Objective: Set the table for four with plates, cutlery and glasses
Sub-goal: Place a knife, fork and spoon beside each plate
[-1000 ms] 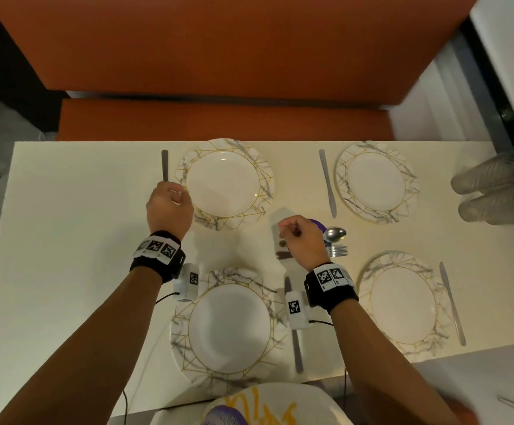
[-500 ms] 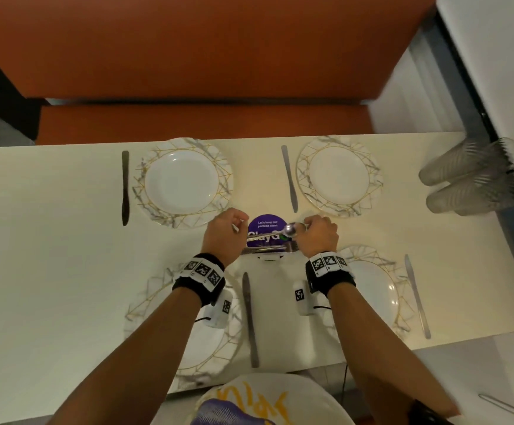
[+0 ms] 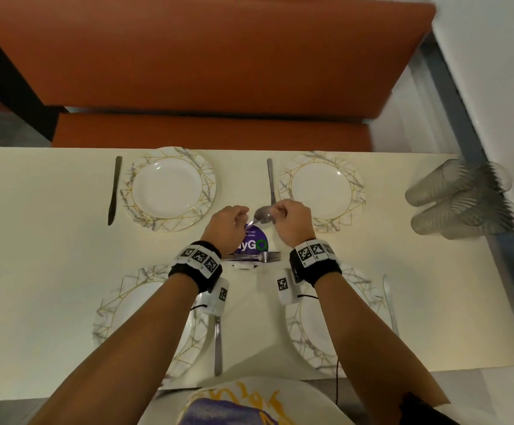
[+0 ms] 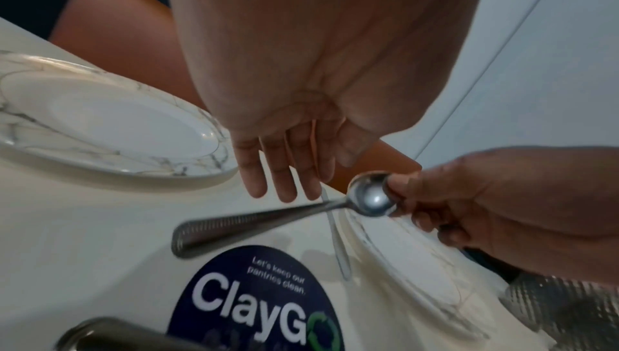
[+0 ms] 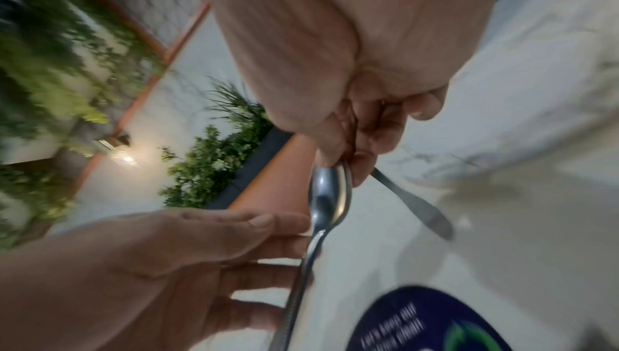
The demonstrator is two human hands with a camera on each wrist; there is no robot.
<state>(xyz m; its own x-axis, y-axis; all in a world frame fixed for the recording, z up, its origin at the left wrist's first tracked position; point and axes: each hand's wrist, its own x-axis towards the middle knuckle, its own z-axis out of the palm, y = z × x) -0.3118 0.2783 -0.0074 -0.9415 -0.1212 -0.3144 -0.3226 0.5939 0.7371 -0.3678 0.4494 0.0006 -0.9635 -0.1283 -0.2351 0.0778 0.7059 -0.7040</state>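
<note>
Pinching the spoon (image 4: 370, 197) by its bowl at frame centre, the right hand (image 3: 292, 223) offered the handle; the left hand (image 3: 226, 230), fingers seemingly relaxed beside it, should grasp the handle before release.

I wear a black wristband (image 3: 195, 265) with white coded tags on each bare forearm, a small white camera box (image 3: 285, 286) and thin black cable (image 3: 337, 369) beneath.

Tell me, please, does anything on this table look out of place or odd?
Yes. The glasses lie on their sides at the table's far right edge, none beside a plate. The right hand holds a spoon by its bowl, not the handle.
</note>
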